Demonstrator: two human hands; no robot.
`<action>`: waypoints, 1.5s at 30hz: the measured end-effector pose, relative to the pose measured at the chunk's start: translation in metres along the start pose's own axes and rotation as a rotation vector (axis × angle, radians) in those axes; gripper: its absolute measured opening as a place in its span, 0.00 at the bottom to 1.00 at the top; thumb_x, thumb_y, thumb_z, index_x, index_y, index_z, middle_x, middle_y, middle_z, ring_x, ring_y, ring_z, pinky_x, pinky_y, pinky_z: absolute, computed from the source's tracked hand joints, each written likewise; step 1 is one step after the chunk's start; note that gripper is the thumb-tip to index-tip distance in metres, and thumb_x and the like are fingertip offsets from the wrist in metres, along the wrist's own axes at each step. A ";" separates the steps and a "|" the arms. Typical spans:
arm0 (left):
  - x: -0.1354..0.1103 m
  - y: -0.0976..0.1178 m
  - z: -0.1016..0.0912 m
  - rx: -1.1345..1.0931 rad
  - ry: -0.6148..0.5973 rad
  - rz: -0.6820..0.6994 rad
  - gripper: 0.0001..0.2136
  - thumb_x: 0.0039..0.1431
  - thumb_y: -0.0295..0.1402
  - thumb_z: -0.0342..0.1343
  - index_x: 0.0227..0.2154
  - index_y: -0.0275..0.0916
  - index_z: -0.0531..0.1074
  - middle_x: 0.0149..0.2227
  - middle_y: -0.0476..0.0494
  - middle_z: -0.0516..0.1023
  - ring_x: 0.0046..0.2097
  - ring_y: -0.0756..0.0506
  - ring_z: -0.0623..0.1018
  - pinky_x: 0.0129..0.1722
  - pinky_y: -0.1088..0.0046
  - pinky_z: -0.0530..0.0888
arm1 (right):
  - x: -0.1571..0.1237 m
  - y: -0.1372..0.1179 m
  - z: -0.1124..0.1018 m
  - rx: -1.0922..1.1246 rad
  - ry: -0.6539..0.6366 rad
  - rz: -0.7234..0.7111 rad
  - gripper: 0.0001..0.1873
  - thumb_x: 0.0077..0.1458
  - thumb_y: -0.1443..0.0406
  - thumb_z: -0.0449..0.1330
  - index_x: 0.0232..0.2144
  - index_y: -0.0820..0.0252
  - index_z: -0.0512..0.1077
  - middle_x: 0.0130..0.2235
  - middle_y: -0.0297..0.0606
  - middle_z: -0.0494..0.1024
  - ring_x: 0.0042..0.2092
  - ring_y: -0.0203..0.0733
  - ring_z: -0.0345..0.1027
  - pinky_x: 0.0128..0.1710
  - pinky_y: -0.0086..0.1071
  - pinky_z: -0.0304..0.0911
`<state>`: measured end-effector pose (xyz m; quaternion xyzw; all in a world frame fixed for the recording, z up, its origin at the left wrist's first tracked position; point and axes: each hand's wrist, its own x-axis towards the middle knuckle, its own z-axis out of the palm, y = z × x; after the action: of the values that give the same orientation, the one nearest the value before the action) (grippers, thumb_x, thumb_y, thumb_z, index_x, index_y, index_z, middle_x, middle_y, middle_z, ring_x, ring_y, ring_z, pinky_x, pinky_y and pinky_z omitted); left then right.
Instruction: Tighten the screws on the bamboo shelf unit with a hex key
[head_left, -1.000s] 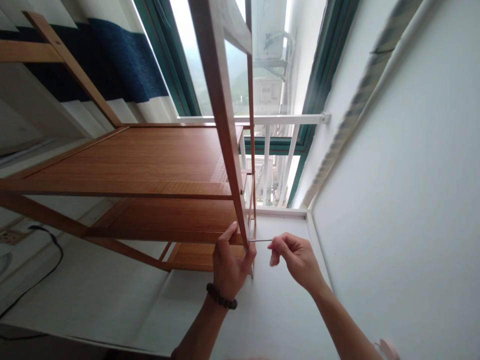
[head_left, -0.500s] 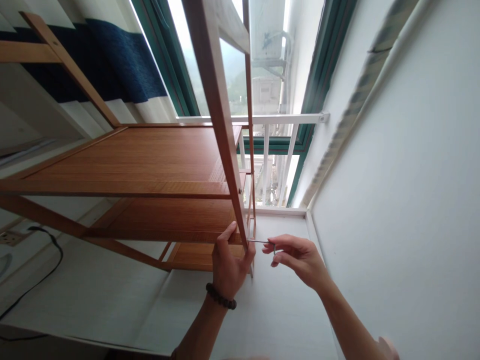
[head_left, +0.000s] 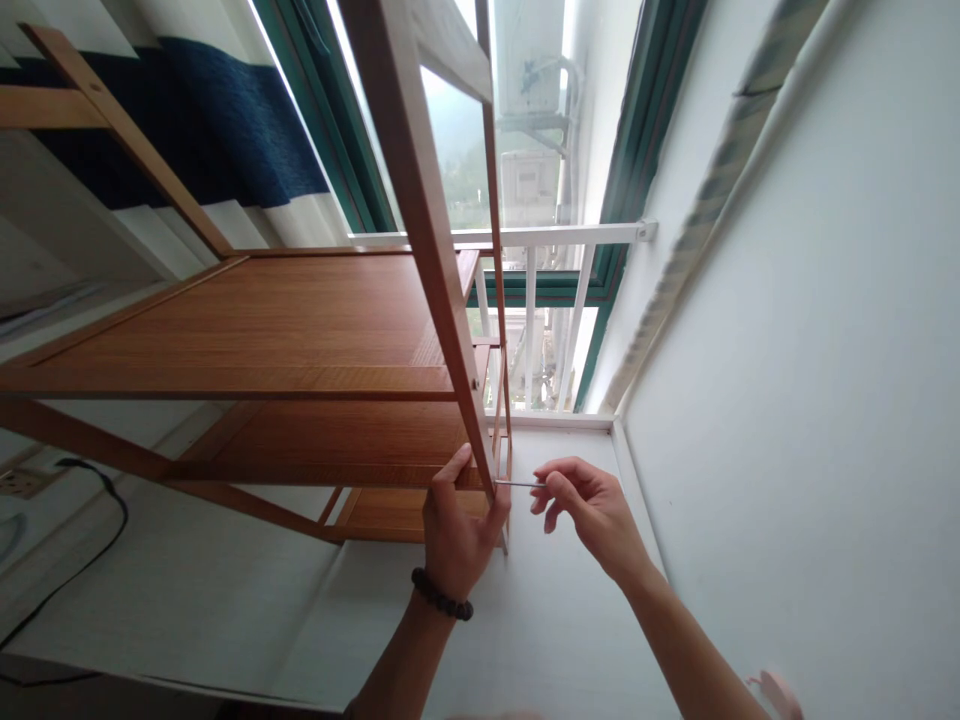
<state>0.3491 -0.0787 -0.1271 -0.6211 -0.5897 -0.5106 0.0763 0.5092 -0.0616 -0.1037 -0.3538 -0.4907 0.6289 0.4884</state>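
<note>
A brown wooden shelf unit [head_left: 330,310] with several tiers stands before me. My left hand [head_left: 459,520], a dark bead bracelet [head_left: 442,595] at its wrist, grips the shelf's near right upright [head_left: 442,270] where a lower tier meets it. To the right, my right hand [head_left: 589,505] pinches a thin metal hex key [head_left: 521,484] between thumb and fingers. The key lies level, and its far end meets the outer side of the upright beside my left fingertips. The bent end of the key is hidden by my fingers. Higher on that upright a dark bolt head [head_left: 475,384] shows.
Behind the shelf are a window with green frames [head_left: 645,130] and a white railing [head_left: 555,237]. A white wall [head_left: 810,350] rises at right. A blue and white curtain [head_left: 232,120] hangs at left, above a black cable [head_left: 112,490] and a wall socket [head_left: 22,483].
My right hand has turned with the hex key, so the bent end no longer shows below the fingers. My left hand keeps its grip. The view has shifted slightly.
</note>
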 end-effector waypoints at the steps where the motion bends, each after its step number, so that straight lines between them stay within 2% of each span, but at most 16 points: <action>1: 0.000 0.000 0.000 -0.003 -0.003 -0.006 0.24 0.49 0.37 0.57 0.48 0.34 0.59 0.42 0.37 0.73 0.42 0.41 0.75 0.38 0.64 0.73 | -0.003 0.000 -0.001 -0.077 0.020 -0.041 0.13 0.51 0.57 0.59 0.30 0.63 0.71 0.25 0.36 0.75 0.25 0.34 0.68 0.23 0.27 0.64; 3: -0.001 -0.001 0.001 -0.017 -0.006 -0.020 0.24 0.49 0.37 0.57 0.48 0.34 0.59 0.42 0.37 0.73 0.43 0.41 0.75 0.38 0.64 0.73 | -0.007 -0.002 0.001 -0.171 0.040 -0.031 0.15 0.52 0.56 0.58 0.24 0.64 0.71 0.20 0.34 0.73 0.21 0.31 0.66 0.21 0.25 0.62; 8: -0.004 -0.005 0.002 -0.053 -0.026 -0.054 0.25 0.47 0.36 0.59 0.48 0.35 0.59 0.42 0.38 0.73 0.44 0.41 0.74 0.40 0.64 0.72 | -0.009 -0.014 0.012 -0.059 -0.125 0.253 0.26 0.58 0.52 0.47 0.15 0.62 0.63 0.08 0.26 0.58 0.12 0.30 0.59 0.12 0.23 0.52; 10: -0.004 -0.005 0.002 -0.049 -0.026 -0.047 0.25 0.48 0.36 0.59 0.49 0.35 0.59 0.42 0.37 0.72 0.44 0.41 0.74 0.40 0.63 0.72 | -0.007 -0.016 0.010 -0.055 -0.101 0.156 0.21 0.57 0.54 0.50 0.22 0.63 0.68 0.13 0.28 0.65 0.16 0.30 0.63 0.15 0.22 0.57; 13: -0.002 -0.003 0.001 -0.036 -0.014 -0.020 0.25 0.48 0.36 0.58 0.49 0.34 0.59 0.43 0.36 0.72 0.45 0.40 0.74 0.40 0.63 0.72 | -0.006 -0.013 -0.002 -0.048 -0.143 -0.062 0.12 0.57 0.60 0.53 0.38 0.60 0.71 0.28 0.36 0.76 0.30 0.36 0.72 0.23 0.27 0.67; 15: -0.001 -0.002 0.000 -0.034 -0.008 -0.015 0.25 0.48 0.36 0.58 0.48 0.34 0.59 0.42 0.36 0.72 0.44 0.40 0.74 0.40 0.64 0.72 | -0.006 -0.011 -0.013 -0.062 -0.255 -0.132 0.12 0.57 0.62 0.54 0.42 0.59 0.71 0.36 0.40 0.77 0.40 0.41 0.72 0.29 0.32 0.71; 18: 0.000 0.001 0.001 -0.035 0.001 -0.022 0.24 0.48 0.37 0.58 0.48 0.34 0.59 0.41 0.36 0.72 0.43 0.41 0.75 0.39 0.64 0.73 | -0.005 -0.009 -0.023 -0.154 -0.330 -0.197 0.16 0.54 0.66 0.58 0.46 0.55 0.71 0.42 0.41 0.77 0.44 0.43 0.71 0.34 0.35 0.72; 21: 0.000 0.002 0.001 -0.031 0.002 -0.036 0.24 0.48 0.37 0.58 0.48 0.34 0.59 0.41 0.37 0.73 0.43 0.41 0.75 0.39 0.64 0.73 | -0.004 -0.013 -0.021 -0.260 -0.264 -0.270 0.14 0.49 0.66 0.62 0.41 0.56 0.74 0.37 0.39 0.79 0.38 0.42 0.73 0.34 0.35 0.72; 24: -0.001 0.001 0.002 -0.028 -0.006 -0.054 0.24 0.48 0.36 0.57 0.48 0.34 0.59 0.40 0.37 0.73 0.43 0.41 0.75 0.39 0.64 0.73 | -0.001 -0.015 -0.007 -0.277 -0.089 -0.261 0.07 0.51 0.63 0.61 0.31 0.61 0.76 0.28 0.38 0.79 0.27 0.37 0.72 0.28 0.31 0.69; 27: -0.002 0.001 0.003 -0.026 -0.007 -0.054 0.24 0.48 0.36 0.57 0.48 0.35 0.59 0.41 0.38 0.72 0.43 0.41 0.74 0.40 0.64 0.72 | 0.005 -0.012 0.009 -0.057 0.020 -0.013 0.16 0.54 0.57 0.56 0.23 0.63 0.71 0.14 0.30 0.69 0.17 0.32 0.64 0.18 0.26 0.61; 29: -0.002 0.000 0.003 -0.031 -0.009 -0.045 0.24 0.49 0.36 0.57 0.48 0.35 0.59 0.41 0.38 0.72 0.44 0.41 0.74 0.40 0.64 0.72 | 0.009 -0.007 0.014 0.156 -0.025 0.211 0.19 0.53 0.53 0.55 0.20 0.63 0.66 0.10 0.24 0.58 0.12 0.29 0.57 0.13 0.23 0.53; 31: -0.002 -0.001 0.002 -0.033 -0.016 -0.033 0.24 0.49 0.35 0.57 0.48 0.35 0.59 0.42 0.37 0.72 0.44 0.41 0.74 0.41 0.64 0.72 | 0.011 -0.003 0.013 0.252 -0.086 0.317 0.19 0.52 0.52 0.55 0.23 0.63 0.66 0.12 0.23 0.59 0.12 0.28 0.56 0.12 0.22 0.50; 35: -0.003 -0.003 0.001 -0.024 -0.026 -0.027 0.25 0.49 0.36 0.57 0.49 0.35 0.59 0.42 0.37 0.72 0.44 0.41 0.74 0.41 0.64 0.72 | 0.006 -0.003 -0.002 0.075 -0.091 0.084 0.14 0.54 0.56 0.56 0.36 0.60 0.70 0.25 0.33 0.71 0.23 0.34 0.67 0.16 0.25 0.61; 39: -0.004 -0.003 0.001 -0.028 -0.030 -0.045 0.25 0.49 0.36 0.58 0.49 0.35 0.59 0.42 0.37 0.72 0.45 0.41 0.74 0.41 0.63 0.72 | -0.003 -0.008 -0.011 -0.165 -0.150 -0.128 0.10 0.53 0.61 0.57 0.33 0.60 0.74 0.30 0.37 0.74 0.28 0.35 0.69 0.26 0.30 0.68; 43: -0.004 -0.002 0.003 -0.048 -0.028 -0.064 0.24 0.49 0.36 0.57 0.49 0.35 0.59 0.41 0.37 0.73 0.45 0.41 0.74 0.41 0.63 0.72 | -0.004 -0.012 -0.002 -0.149 -0.052 -0.147 0.14 0.55 0.61 0.56 0.45 0.57 0.68 0.26 0.33 0.75 0.25 0.33 0.68 0.28 0.31 0.68; 45: -0.003 -0.001 0.003 -0.045 -0.024 -0.066 0.24 0.49 0.36 0.58 0.48 0.35 0.59 0.42 0.37 0.73 0.45 0.40 0.74 0.41 0.63 0.72 | -0.004 -0.011 0.004 -0.085 -0.019 -0.053 0.17 0.55 0.59 0.55 0.46 0.58 0.64 0.21 0.31 0.73 0.23 0.34 0.68 0.23 0.29 0.66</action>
<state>0.3503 -0.0783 -0.1314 -0.6090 -0.5990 -0.5185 0.0383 0.5094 -0.0656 -0.0925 -0.3551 -0.5306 0.5977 0.4849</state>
